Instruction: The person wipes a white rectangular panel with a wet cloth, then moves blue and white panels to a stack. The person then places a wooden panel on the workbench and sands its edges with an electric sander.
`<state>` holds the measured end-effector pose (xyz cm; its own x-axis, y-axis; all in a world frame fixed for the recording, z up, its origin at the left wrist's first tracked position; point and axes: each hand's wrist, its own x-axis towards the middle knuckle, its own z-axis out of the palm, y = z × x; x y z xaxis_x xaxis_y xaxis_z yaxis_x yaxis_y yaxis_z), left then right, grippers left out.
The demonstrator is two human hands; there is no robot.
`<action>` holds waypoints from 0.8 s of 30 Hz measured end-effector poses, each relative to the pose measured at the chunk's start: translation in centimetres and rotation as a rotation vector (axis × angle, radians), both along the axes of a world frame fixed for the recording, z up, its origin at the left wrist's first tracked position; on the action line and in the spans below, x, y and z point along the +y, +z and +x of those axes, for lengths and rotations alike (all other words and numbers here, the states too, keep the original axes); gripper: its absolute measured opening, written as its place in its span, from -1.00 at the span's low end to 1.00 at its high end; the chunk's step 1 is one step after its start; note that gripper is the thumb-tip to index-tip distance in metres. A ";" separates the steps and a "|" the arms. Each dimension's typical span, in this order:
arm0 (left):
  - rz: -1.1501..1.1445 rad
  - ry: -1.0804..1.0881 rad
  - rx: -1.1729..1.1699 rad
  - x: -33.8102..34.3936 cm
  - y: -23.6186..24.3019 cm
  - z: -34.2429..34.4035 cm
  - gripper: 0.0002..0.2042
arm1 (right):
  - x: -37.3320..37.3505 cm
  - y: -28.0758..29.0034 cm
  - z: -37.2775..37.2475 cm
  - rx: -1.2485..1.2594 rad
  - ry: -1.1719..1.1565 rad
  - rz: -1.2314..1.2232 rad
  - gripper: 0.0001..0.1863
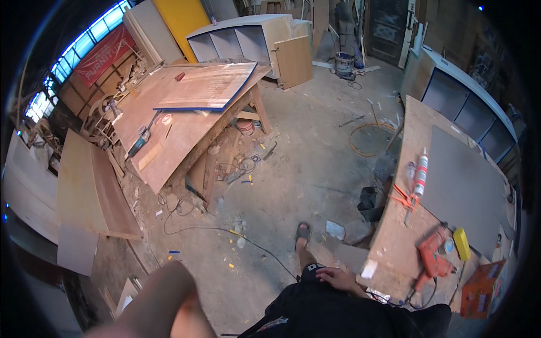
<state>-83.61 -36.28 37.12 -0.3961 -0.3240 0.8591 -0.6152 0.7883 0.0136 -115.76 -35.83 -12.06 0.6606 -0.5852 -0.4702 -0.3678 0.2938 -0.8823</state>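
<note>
My right hand point(336, 278) rests on the leg of my black shorts point(311, 272), its fingers loosely stretched and holding nothing. Below that leg, my sandalled foot point(302, 232) stands on the concrete floor. My left hand is out of sight. A bent bare limb point(163, 290) fills the lower left, too close and blurred to make out fully. Nearest my right hand is the wooden worktable point(389, 256). On it lie an orange caulking gun point(407, 198) with a white and red sealant cartridge point(421, 173), a red power drill point(433, 252), a tape roll point(447, 245) and a yellow block-like object point(462, 243).
A grey sheet point(459, 174) covers part of the right table. The left table point(135, 115) bears a blue-edged panel point(211, 90) and a power tool point(140, 142). A black cord point(256, 243) crosses the scrap-strewn floor. Shelf cabinets point(242, 42) stand behind; an orange box point(479, 290) sits lower right.
</note>
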 end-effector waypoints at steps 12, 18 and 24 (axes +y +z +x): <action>1.722 0.472 0.540 -27.6 -54.4 20.2 -0.27 | -50.7 9.5 21.6 0.030 0.237 -0.660 -0.62; 1.743 0.393 0.446 -48.9 -60.8 23.1 -0.26 | -73.0 8.1 22.3 0.126 0.046 -0.558 -0.61; 1.582 0.195 0.292 -83.5 -57.3 21.3 -0.41 | -87.6 -16.5 12.3 0.399 -0.087 -0.497 -0.58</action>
<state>-62.33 -119.80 -20.15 -0.1370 -0.9340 -0.3300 -0.5295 -0.2125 0.8213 -103.49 -123.48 -28.61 0.4314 -0.8401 -0.3287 -0.6891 -0.0717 -0.7211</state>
